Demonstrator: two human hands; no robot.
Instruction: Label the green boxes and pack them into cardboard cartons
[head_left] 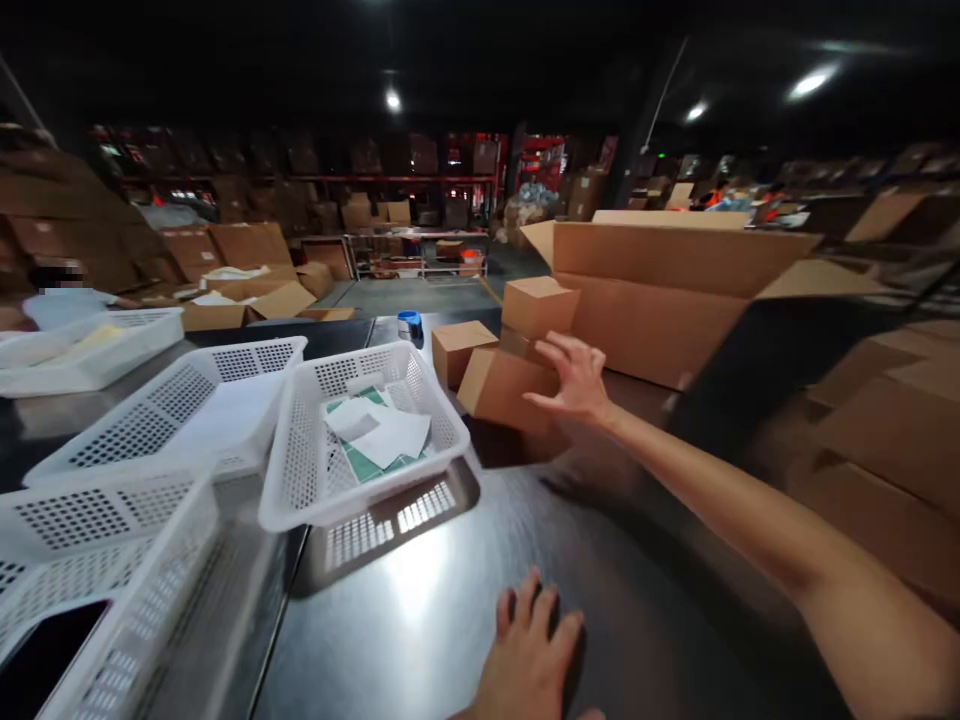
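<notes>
My right hand (576, 380) reaches out with its fingers spread, beside a small brown cardboard box (504, 388) that stands tilted on the metal table. Whether the fingertips touch that box I cannot tell. Behind it, another small box (459, 345) sits at the left, and a further small box (541, 305) rests on top of one partly hidden by my hand. My left hand (529, 650) is low in the view, fingers extended, over or on the bare metal tabletop (405, 620), holding nothing.
A white plastic basket (367, 508) holds white papers and green sheets. More white baskets (120, 420) stand at the left. A blue roll (410, 326) is behind them. A large open carton (637, 325) stands beyond the small boxes; stacked cartons (892, 430) are at the right. A person (67, 300) is at far left.
</notes>
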